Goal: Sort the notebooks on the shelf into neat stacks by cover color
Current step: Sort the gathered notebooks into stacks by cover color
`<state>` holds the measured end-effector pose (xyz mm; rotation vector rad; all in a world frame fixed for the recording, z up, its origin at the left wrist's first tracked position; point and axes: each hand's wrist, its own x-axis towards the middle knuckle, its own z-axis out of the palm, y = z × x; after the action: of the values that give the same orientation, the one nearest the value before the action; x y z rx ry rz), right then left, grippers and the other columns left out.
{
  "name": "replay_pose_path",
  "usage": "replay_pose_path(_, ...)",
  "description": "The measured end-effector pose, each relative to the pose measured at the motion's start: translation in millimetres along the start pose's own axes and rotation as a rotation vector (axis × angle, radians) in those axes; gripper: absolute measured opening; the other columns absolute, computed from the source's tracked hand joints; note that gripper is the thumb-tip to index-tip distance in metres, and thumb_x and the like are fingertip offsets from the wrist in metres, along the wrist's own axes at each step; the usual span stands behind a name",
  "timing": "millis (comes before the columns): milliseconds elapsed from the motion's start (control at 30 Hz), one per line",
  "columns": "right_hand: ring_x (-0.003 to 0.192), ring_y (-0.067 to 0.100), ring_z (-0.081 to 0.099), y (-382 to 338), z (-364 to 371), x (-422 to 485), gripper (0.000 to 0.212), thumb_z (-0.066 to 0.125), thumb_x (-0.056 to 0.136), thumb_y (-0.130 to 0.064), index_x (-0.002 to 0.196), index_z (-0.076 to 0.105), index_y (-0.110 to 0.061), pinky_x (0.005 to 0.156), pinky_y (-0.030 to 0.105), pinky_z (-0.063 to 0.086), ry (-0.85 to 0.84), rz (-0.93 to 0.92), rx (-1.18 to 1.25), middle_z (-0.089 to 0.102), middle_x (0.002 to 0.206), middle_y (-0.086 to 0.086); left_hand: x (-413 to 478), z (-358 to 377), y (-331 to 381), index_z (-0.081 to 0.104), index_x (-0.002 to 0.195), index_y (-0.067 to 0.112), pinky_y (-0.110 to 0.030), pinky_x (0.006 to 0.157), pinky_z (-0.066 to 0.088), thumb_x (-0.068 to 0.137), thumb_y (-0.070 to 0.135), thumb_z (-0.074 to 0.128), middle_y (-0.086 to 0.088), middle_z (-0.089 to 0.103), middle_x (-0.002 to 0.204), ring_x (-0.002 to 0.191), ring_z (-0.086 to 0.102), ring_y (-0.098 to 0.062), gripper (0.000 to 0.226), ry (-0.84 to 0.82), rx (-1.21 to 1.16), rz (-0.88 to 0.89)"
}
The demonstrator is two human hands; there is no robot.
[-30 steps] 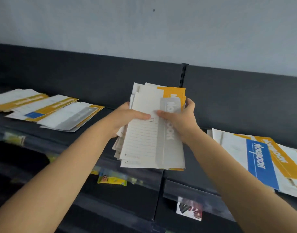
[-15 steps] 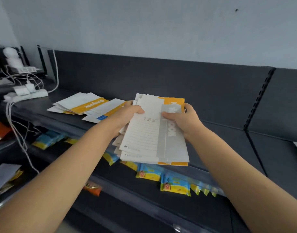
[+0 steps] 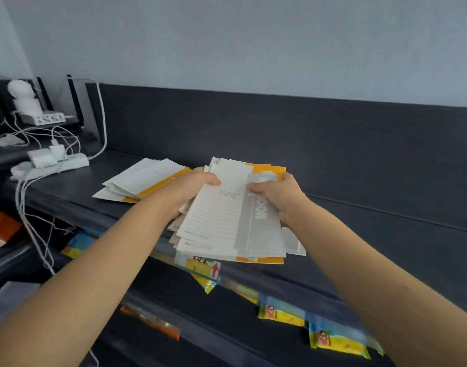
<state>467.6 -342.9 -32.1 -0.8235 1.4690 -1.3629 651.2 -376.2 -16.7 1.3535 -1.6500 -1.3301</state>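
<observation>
Your left hand point(image 3: 194, 186) and right hand point(image 3: 276, 193) pinch the fanned, uneven bundle of white, grey and orange paper notebooks point(image 3: 235, 218); lower ones could slide free.

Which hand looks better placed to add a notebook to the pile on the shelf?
Likely the left hand: it sits beside the orange-striped pile; the right hand grips the far side of the held bundle.

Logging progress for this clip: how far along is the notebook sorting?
Early. Done: a yellow-banded pile lies fanned on the shelf, not neat. In hand: left hand and right hand grip a mixed bundle, grey cover on top, yellow beneath. Left: splitting the bundle by color and squaring the piles.
</observation>
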Motion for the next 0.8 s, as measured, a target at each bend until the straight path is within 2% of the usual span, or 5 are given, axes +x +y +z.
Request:
replay_pose_path(100, 0.085, 0.031, 0.069, -1, 26, 25, 0.055, 0.073, 0.079, -0.007, 0.124, 0.042, -0.015, 0.061, 0.047, 0.058, -0.042, 0.041, -0.001, 0.064, 0.110, 0.012, 21, -23, -10, 0.068, 0.106, 0.022, -0.046, 0.101, 0.046, 0.070, 0.039, 0.066, -0.001, 0.075, 0.102, 0.100, 0.070, -0.024, 0.040, 0.007, -0.012, -0.044)
replay_pose_path(267, 0.082, 0.033, 0.070, -1, 66, 53, 0.061, 0.076, 0.072, -0.006, 0.125, 0.047, -0.012, 0.058, 0.050, 0.058, -0.050, 0.063, -0.023, 0.066, 0.108, 0.013, 52, -57, -18, 0.067, 0.094, 0.018, -0.032, 0.073, 0.049, 0.084, 0.031, 0.058, -0.001, 0.074, 0.083, 0.074, 0.070, -0.021, 0.018, -0.026, -0.066, -0.117)
replay_pose_path(500, 0.081, 0.030, 0.071, -3, 114, 75, 0.055, 0.077, 0.074, -0.005, 0.123, 0.052, -0.009, 0.052, 0.041, 0.058, 0.035, 0.080, -0.015, 0.068, 0.105, 0.013, 96, -105, -28, 0.066, 0.114, 0.014, -0.039, 0.088, 0.050, 0.078, 0.035, 0.063, -0.008, 0.074, 0.104, 0.094, 0.071, -0.029, 0.042, -0.081, 0.022, -0.111)
replay_pose_path(633, 0.072, 0.025, 0.068, -5, 147, 75, 0.026, 0.069, 0.084, -0.007, 0.107, 0.059, -0.007, 0.049, 0.031, 0.052, 0.113, 0.090, -0.038, 0.069, 0.098, 0.013, 124, -136, -33, 0.064, 0.109, 0.017, -0.040, 0.089, 0.051, 0.078, 0.032, 0.068, -0.004, 0.074, 0.102, 0.094, 0.071, -0.024, 0.035, -0.149, 0.109, -0.041)
replay_pose_path(800, 0.069, 0.022, 0.064, -9, 178, 77, 0.021, 0.068, 0.086, -0.014, 0.103, 0.057, -0.009, 0.048, 0.030, 0.049, 0.235, 0.110, -0.020, 0.066, 0.090, 0.010, 154, -160, -39, 0.062, 0.096, 0.021, -0.028, 0.066, 0.051, 0.082, 0.028, 0.072, 0.001, 0.072, 0.088, 0.076, 0.069, -0.015, 0.018, -0.206, 0.139, -0.024)
